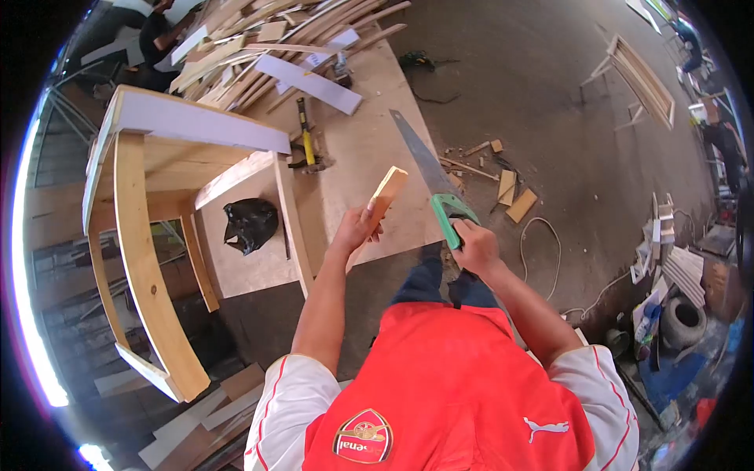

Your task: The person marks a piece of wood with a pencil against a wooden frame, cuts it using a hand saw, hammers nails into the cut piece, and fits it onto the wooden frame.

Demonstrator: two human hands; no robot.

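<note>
My left hand [361,229] is closed around a short piece of wood [388,191], which tilts up and away over the plywood tabletop [369,149]. In my right hand [476,246] is the green handle of a handsaw [428,165]. Its grey blade points forward and to the left, crossing the tabletop's right edge. Blade and wood look apart from each other. A hammer [307,137] with a yellow and black handle lies on the tabletop beyond my left hand.
A wooden table frame [141,259] stands on the left, with a black plastic bag [250,225] beside its legs. Wood strips [236,71] are heaped at the far left. Offcuts [506,188] and a white cable [559,259] lie on the floor. A person [161,35] is at the upper left.
</note>
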